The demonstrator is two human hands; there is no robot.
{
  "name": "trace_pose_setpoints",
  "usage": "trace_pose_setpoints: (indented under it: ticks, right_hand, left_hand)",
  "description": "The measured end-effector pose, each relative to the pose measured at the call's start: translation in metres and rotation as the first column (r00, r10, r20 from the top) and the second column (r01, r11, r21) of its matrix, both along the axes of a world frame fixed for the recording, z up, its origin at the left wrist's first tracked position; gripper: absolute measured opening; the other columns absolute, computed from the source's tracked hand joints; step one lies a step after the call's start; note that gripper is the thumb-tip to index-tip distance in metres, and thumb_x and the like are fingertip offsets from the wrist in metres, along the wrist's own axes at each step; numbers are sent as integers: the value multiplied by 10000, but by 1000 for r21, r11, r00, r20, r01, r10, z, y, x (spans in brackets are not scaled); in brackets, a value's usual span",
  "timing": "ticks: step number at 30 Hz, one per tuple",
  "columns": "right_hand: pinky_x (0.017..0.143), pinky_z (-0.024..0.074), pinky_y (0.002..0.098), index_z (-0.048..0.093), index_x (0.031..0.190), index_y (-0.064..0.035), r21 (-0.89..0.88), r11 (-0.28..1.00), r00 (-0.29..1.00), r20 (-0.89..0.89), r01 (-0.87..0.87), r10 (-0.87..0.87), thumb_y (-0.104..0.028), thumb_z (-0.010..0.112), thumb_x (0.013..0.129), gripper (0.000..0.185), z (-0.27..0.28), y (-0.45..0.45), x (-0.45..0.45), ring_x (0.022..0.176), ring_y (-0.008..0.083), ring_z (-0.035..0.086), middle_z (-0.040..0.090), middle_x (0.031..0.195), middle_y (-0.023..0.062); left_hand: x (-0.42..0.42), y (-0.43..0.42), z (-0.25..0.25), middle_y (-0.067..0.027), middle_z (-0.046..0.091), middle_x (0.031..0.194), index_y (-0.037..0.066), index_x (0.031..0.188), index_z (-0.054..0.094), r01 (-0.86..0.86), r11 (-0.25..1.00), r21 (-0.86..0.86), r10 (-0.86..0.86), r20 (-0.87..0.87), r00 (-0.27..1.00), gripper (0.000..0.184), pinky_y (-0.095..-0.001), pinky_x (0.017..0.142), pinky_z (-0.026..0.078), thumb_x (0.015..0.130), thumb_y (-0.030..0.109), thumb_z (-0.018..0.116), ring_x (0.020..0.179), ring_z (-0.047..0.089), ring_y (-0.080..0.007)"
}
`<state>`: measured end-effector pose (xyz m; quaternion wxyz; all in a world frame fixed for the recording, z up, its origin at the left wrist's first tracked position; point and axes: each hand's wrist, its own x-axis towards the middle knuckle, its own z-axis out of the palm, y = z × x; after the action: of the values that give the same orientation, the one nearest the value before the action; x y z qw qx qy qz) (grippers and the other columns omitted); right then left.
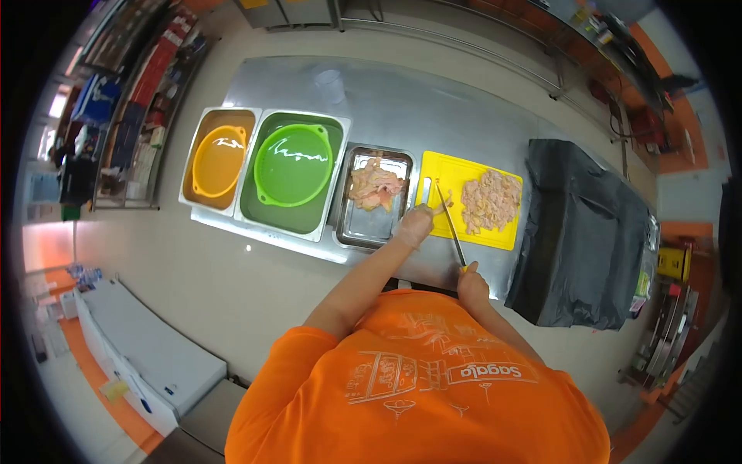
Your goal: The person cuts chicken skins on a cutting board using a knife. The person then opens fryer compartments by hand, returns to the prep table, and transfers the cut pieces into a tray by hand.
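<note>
1. Cannot make out the fingertips of the left hand (416,225): too small, and merging with one end of the meat strip (443,206).
2. Cannot see what lies under the black sheet (583,232) right of the yellow board (452,165); cannot read the small packages at its far right edge.
3. Noted most of the knife handle (464,269) as hidden within the right hand (472,286).
4. Found the left hand nearly closed, in a thin clear glove, pinching the meat strip at the left edge of the yellow board, beside the metal tray (371,226).
5. Found the right hand clenched around the knife handle at the near side of the board, with the blade (453,224) slanting away across it, just beside the strip.
6. Located chopped meat (491,201) heaped on the right part of the board, and larger meat pieces (376,184) in the tray.
7. Recorded on the counter (402,100), left of the tray: a green basket (294,166) and an orange basket (215,162), each inside a metal pan.
</note>
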<state>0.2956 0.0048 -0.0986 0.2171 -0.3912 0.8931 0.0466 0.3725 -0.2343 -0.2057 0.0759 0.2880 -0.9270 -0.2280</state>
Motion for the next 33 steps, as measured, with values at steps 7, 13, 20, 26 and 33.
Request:
trace_pose_setpoints:
  ticks: [7, 13, 20, 26, 33]
  right_hand:
    - [691, 590, 525, 576, 1151, 10, -28, 992, 992, 41, -122, 123, -266, 484, 1031, 315, -11, -1, -34, 796, 421, 726, 716, 862, 230]
    - [815, 534, 588, 645, 1113, 19, -126, 974, 939, 270, -186, 214, -326, 484, 1042, 387, -23, -17, -79, 966, 509, 670, 697, 1052, 302]
    - [849, 524, 585, 511, 1185, 95, -241, 912, 924, 113, -331, 365, -329, 521, 1057, 444, -65, -18, -109, 1012, 524, 658, 686, 1013, 320]
    - [611, 586, 512, 466, 1161, 121, -198, 909, 865, 287, -367, 412, -284, 494, 1071, 416, -16, -31, -100, 702, 457, 705, 683, 931, 323]
    - [477, 593, 426, 453, 1150, 145, -89, 952, 862, 407, -292, 303, -241, 495, 1061, 397, -8, -37, -118, 508, 364, 692, 693, 892, 301]
  left_hand:
    - [3, 8, -4, -202, 667, 992, 270, 1544, 433, -61, 989, 138, 69, -53, 996, 596, -463, 818, 575, 975, 105, 494, 904, 689, -353]
    - [29, 37, 76, -194, 537, 1444, 69, 1451, 497, -107, 924, 366, 305, -541, 784, 482, -436, 1126, 424, 989, 204, 533, 1315, 538, -342]
    - [327, 195, -18, -186, 693, 1150, 9, 1103, 704, -788, 89, 610, 965, -250, -85, 346, -430, 903, 537, 791, 160, 697, 995, 662, -302]
    - [630, 443, 109, -169, 696, 1049, -28, 1041, 679, -286, -788, 545, 195, -220, -956, 430, -436, 864, 533, 1044, 357, 487, 954, 647, -298]
    - [631, 516, 114, -240, 611, 1366, -66, 1363, 519, -131, -935, 330, 135, -9, -991, 576, -437, 1001, 496, 901, 245, 665, 1200, 618, -340]
